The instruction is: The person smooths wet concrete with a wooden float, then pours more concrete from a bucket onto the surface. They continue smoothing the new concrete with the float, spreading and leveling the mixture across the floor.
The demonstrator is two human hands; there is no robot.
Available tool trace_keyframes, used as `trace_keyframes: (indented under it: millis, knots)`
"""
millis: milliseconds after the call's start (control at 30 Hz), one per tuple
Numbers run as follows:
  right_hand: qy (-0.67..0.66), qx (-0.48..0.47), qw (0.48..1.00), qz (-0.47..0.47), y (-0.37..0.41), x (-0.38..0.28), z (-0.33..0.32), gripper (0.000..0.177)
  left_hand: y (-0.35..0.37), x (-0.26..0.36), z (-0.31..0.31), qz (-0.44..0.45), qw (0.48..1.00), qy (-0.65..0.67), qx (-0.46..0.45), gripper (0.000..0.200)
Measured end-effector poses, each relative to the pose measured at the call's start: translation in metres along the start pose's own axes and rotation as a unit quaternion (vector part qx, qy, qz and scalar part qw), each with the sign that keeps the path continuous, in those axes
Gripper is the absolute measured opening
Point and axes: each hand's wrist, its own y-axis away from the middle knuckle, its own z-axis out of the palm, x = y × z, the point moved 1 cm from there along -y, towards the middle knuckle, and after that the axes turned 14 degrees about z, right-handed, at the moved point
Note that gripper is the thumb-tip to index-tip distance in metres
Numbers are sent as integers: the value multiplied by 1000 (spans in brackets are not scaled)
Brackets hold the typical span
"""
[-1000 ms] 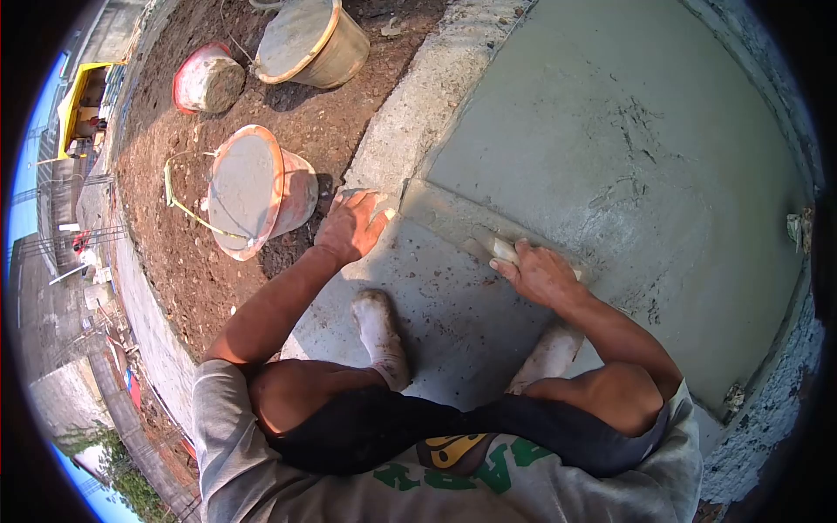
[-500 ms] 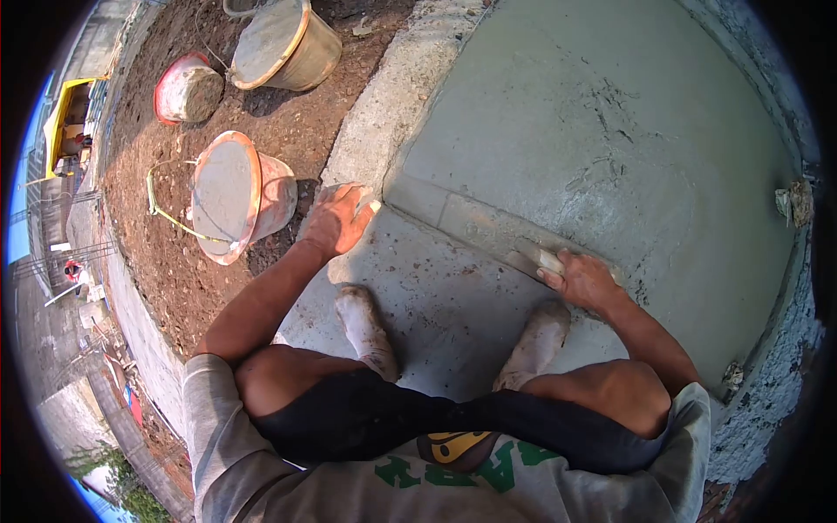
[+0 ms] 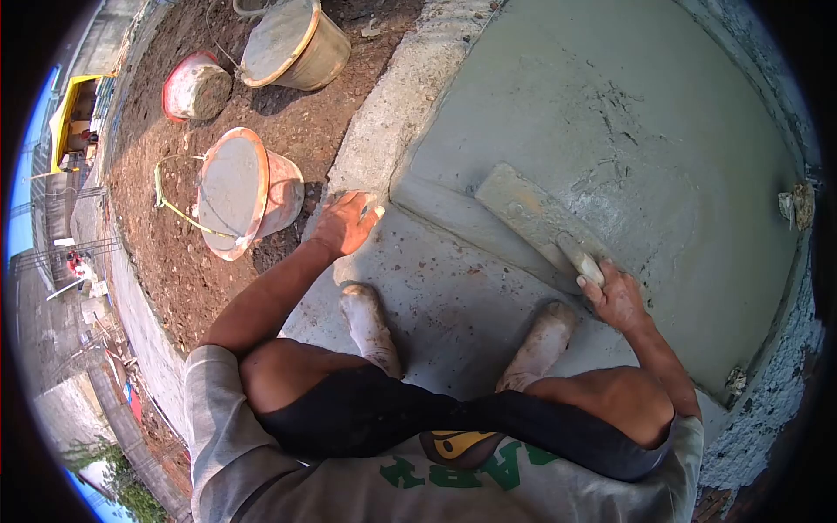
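My right hand [image 3: 621, 298] is wrapped round the pale handle of a long, flat plastering trowel [image 3: 523, 205]. Its blade lies angled on the wet grey concrete [image 3: 488, 96], just inside the near edge of that surface. On the left, my left hand [image 3: 346, 225] rests on the rough concrete border [image 3: 370, 131], fingers apart and no tool in it. Its thumb tip looks whitish. A smoothed strip runs along the wet concrete's edge between my two hands.
A bucket of grey mix [image 3: 234, 187] stands left of my left hand on brown soil [image 3: 148, 235]. Farther up are another filled bucket [image 3: 283, 44] and a tipped red-rimmed bucket [image 3: 199, 87]. My feet are on a grey slab [image 3: 436, 288]. A rough wall [image 3: 758, 418] borders the right side.
My right hand has moved right and slightly down, and the trowel has swung off the edge strip to a steeper angle, its far end farther in. My left hand stays on the border.
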Motion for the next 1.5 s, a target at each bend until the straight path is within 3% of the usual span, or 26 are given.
trace_keyframes:
  millis: [33,67,200,300,467,567,733,933,1233,1400,1500]
  knots:
    - [11,-43,999,-6,-14,-27,7,64,0,1,-1,-3,1000,-4,7,60]
    - [19,-53,998,-28,-23,-53,10,65,3,-5,8,37,993,-69,87,41]
    - [66,-95,990,-78,-33,-115,31,65,19,-6,10,33,995,-5,94,41]
    - [92,-144,984,-53,-46,-126,41,66,35,-17,27,-4,998,15,60,42]
    - [74,-134,988,-14,-51,-126,39,66,34,-22,24,-32,997,28,64,41]
    - [91,-123,988,-16,-53,-132,35,68,27,-17,7,-35,996,86,-9,49]
    - [87,-90,992,-27,-67,-128,31,70,32,-21,9,-37,996,78,1,48]
    - [97,-120,988,-21,-53,-141,31,72,42,-30,26,-60,995,82,0,51]
    - [99,-92,990,-45,-68,-135,54,70,23,-12,18,-36,997,69,-16,55]
    - [58,30,996,57,-64,-85,47,66,6,-10,20,-13,997,80,18,55]
    - [14,111,983,146,-66,-45,22,66,-1,-3,13,-14,997,76,-26,55]
